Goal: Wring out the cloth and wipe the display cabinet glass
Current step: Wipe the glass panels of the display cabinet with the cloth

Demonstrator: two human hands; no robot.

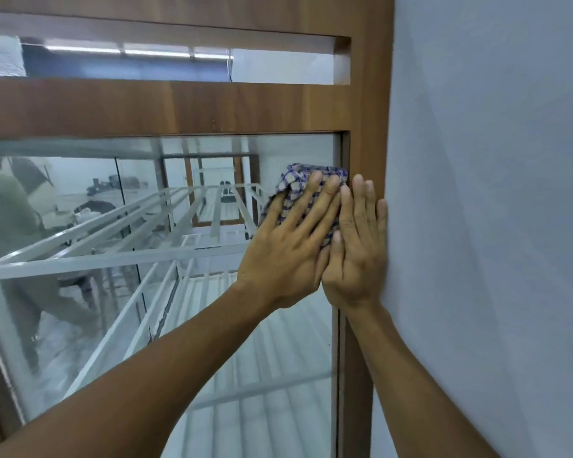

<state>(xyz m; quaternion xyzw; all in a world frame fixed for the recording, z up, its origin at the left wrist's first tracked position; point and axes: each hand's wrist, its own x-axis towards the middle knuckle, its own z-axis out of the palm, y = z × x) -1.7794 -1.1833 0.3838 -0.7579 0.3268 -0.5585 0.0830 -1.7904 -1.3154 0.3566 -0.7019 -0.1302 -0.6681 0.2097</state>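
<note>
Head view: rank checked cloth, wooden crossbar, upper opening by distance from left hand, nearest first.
1. Checked cloth: under the left hand, pressed on the glass.
2. Wooden crossbar: above the cloth.
3. Upper opening: above the crossbar, top of frame.

Looks like shop or showroom, pretty bare. Tall wood-frame display cabinet (192, 104) with big glass front (272, 375), white slatted racks (119, 246) inside, nothing on them. Plain painted wall (493, 226) on right of frame. Strip lights (119, 51) reflected at upper left.
</note>
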